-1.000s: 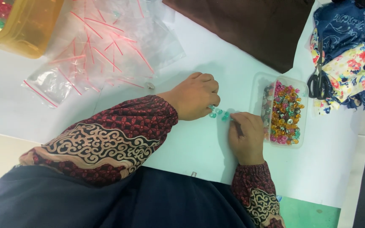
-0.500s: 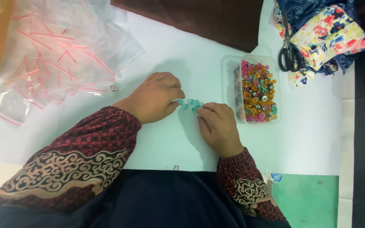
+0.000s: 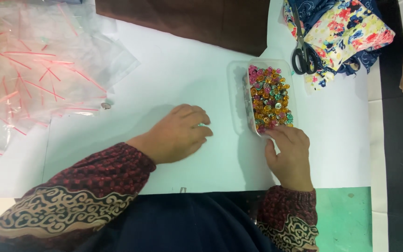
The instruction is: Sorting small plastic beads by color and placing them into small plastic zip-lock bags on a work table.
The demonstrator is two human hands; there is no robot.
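Observation:
My left hand [image 3: 177, 134] rests on the white sheet [image 3: 178, 79], fingers curled over small teal beads [image 3: 202, 124] of which only a sliver shows at the fingertips. My right hand [image 3: 289, 151] lies at the near end of a clear plastic tray [image 3: 237, 88], its fingertips touching the tray's near rim by the mixed orange, pink and teal beads [image 3: 269, 95] inside. Whether the right fingers pinch a bead is hidden.
Several clear zip bags with pink strips [image 3: 33, 79] lie at the far left, with a small round metal piece [image 3: 106, 106] beside them. Brown cloth [image 3: 197, 21] lies at the far edge. Black-handled scissors [image 3: 304, 51] rest on floral fabric [image 3: 346, 32] at the far right.
My right hand has left the teal beads and gone right to the tray's near end. My left hand has stayed over the beads. The view has shifted.

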